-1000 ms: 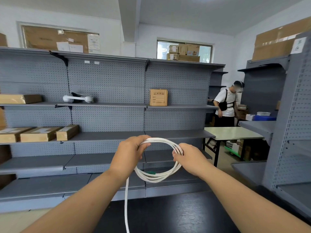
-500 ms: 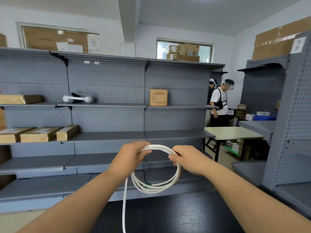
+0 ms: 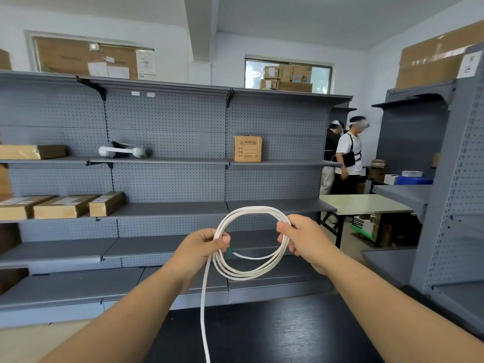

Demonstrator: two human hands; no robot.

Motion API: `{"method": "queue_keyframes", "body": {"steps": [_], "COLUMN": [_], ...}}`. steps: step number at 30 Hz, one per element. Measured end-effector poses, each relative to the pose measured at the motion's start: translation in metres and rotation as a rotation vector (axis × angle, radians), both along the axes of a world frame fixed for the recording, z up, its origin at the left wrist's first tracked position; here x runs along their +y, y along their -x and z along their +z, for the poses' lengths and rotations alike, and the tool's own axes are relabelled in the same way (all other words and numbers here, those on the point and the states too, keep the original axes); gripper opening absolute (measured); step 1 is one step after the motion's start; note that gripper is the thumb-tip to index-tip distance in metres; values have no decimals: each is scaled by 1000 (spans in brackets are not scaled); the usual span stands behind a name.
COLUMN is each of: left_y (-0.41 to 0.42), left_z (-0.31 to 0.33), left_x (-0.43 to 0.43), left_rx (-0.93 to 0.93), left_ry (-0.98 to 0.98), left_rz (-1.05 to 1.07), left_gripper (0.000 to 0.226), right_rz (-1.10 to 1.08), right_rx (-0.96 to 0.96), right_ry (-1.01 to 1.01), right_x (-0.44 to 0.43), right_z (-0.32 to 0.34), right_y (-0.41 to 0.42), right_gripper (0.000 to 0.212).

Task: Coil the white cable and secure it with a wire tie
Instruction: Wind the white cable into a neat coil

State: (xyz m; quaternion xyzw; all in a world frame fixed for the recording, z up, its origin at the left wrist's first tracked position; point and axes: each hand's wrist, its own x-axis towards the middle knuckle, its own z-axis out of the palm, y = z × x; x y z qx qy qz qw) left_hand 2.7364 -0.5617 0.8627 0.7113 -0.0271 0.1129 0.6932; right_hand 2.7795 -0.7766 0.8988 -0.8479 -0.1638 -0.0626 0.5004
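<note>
The white cable (image 3: 250,210) forms a round coil of several loops held up in front of me. My left hand (image 3: 200,248) grips the coil's left side, thumb over the strands. My right hand (image 3: 303,238) pinches the coil's right side. A loose tail (image 3: 204,310) hangs straight down from my left hand and leaves the frame at the bottom. A green connector end (image 3: 231,249) shows inside the coil beside my left thumb. No wire tie is visible.
A black table (image 3: 275,334) lies below my arms. Grey pegboard shelving (image 3: 167,184) stands ahead with cardboard boxes (image 3: 247,148) and a white headset (image 3: 121,150). More shelving (image 3: 445,205) is at the right. Two people (image 3: 349,155) stand by a pale table (image 3: 364,204).
The coil has been raised and opened into a wider ring. My right hand moved up and right along it. The people in the background shifted position.
</note>
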Motion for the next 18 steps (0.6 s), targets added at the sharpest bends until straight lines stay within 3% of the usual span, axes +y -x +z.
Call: {"method": "queue_keyframes", "body": {"steps": [11, 18], "left_y": [-2, -1], "left_z": [-6, -1], "left_x": [-14, -22], "left_rx": [-6, -103], "left_ry": [193, 253], "left_rz": [47, 139], "left_gripper": [8, 11], "right_rz": [-37, 0], "right_rx": [-42, 13], "right_ry": [-36, -26], "right_x": [5, 10], "right_z": [-4, -14], "right_y": [6, 4], "right_gripper": [23, 20]}}
